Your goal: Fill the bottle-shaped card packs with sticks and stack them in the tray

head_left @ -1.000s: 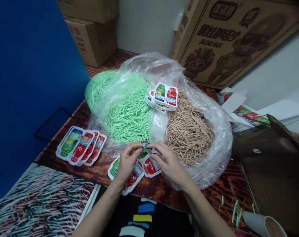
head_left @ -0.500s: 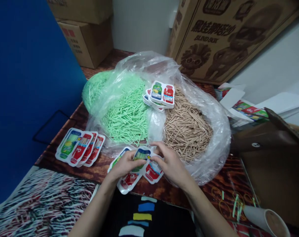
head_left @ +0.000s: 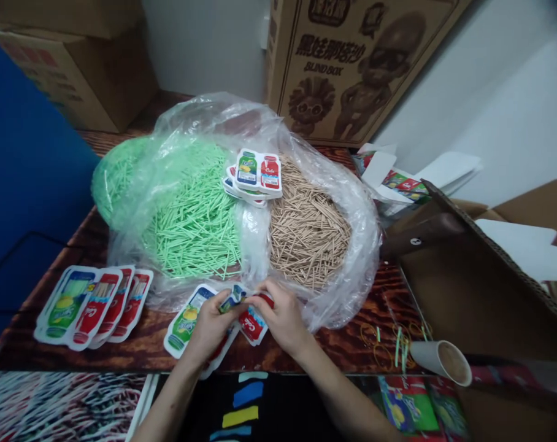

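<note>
My left hand (head_left: 209, 328) and my right hand (head_left: 281, 313) are close together at the table's front, fingers pinched on a jar-shaped printed packet (head_left: 253, 324). Its red cola half shows below my right fingers; the other half is bent and partly covered. Under my left hand lies another such packet (head_left: 185, 326), green jar facing up. Just beyond are two heaps in clear plastic bags: thin green sticks (head_left: 195, 227) and brown sticks (head_left: 310, 239). Several packets (head_left: 259, 172) are piled on top between the heaps. To the left, overlapping packets (head_left: 69, 307) have sticks showing inside.
A paper cup (head_left: 439, 361) lies on its side at the right, near rubber bands (head_left: 382, 353) and loose green sticks. An open cardboard box (head_left: 444, 288) borders the right side. Behind the bags stands a big printed carton (head_left: 324, 80); a blue panel (head_left: 25, 159) is at left.
The head view has turned to the right, so everything sits further left in the picture. Between my hands, the packet has been tilted and bent, and its green half shows less.
</note>
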{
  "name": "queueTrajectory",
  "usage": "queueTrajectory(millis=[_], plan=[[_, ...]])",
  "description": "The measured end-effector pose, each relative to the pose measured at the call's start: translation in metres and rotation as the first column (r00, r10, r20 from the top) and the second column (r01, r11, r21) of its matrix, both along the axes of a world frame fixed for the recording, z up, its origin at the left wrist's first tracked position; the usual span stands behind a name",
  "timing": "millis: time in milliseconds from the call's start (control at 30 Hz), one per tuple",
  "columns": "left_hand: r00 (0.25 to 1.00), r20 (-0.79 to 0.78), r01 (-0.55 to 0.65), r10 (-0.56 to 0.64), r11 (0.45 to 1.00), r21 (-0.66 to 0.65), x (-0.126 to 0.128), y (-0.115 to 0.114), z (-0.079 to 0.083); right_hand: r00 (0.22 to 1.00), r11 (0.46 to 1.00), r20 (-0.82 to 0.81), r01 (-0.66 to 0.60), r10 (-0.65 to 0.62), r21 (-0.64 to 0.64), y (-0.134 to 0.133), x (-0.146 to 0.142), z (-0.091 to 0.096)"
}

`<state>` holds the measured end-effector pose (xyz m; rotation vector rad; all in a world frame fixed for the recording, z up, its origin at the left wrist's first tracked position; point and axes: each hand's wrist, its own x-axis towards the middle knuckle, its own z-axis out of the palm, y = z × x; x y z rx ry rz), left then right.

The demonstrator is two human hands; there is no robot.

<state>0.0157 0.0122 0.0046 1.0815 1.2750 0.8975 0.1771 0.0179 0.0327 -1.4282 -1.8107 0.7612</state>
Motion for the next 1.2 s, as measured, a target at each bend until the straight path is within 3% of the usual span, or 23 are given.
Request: queueTrajectory(millis=[100,233,400,567,633,700,767,900,1067,1200], plan=[[1.0,-0.015,0.005,-0.005,1.0,-0.004,0.003,0.002,0.004,1.0,0.999,-0.031,0.005,-0.007,-0.052,-0.004,0.006,-0.004],[0.998,-0.011,0.062,-0.062,0.998,-0.014,0.013,0.003,0.013,0.996,0.993,0.002,0.084,-0.084,0.08,-0.004,0.011,-0.01],[1.0,0.016,0.009,-0.009,1.0,-0.023,0.026,0.001,0.019,0.996,0.979,-0.016,0.088,-0.087,0.185,-0.003,0.01,-0.012],[1.0,0.01,-0.008,0.008,1.0,-0.006,0.022,0.0,0.017,0.995,0.999,-0.102,-0.002,0.005,0.033,0.001,0.017,-0.008],[1.0,0.004,-0.027,0.027,1.0,-0.014,0.018,-0.001,0.015,0.992,0.999,-0.12,0.021,-0.025,-0.033,0.006,0.029,-0.008],[0.998,0.0,-0.063,0.063,0.997,-0.032,0.013,-0.001,0.013,0.99,0.99,-0.022,0.139,-0.139,-0.004,0.013,0.044,-0.012],[0.995,0.014,-0.097,0.098,0.994,-0.055,0.009,-0.001,0.01,0.949,0.967,0.192,0.234,-0.25,0.102,0.022,0.057,-0.016],[0.992,0.068,-0.102,0.107,0.992,-0.077,0.005,0.0,0.007,0.825,0.977,0.526,0.148,-0.208,0.155,0.036,0.066,-0.023],[0.991,0.07,-0.104,0.11,0.992,-0.076,0.001,-0.001,0.01,0.806,0.994,0.584,0.055,-0.101,0.096,0.039,0.067,-0.026],[0.986,0.095,-0.127,0.138,0.986,-0.105,-0.005,-0.004,0.004,0.785,0.991,0.608,0.058,-0.12,0.12,0.036,0.073,-0.029]])
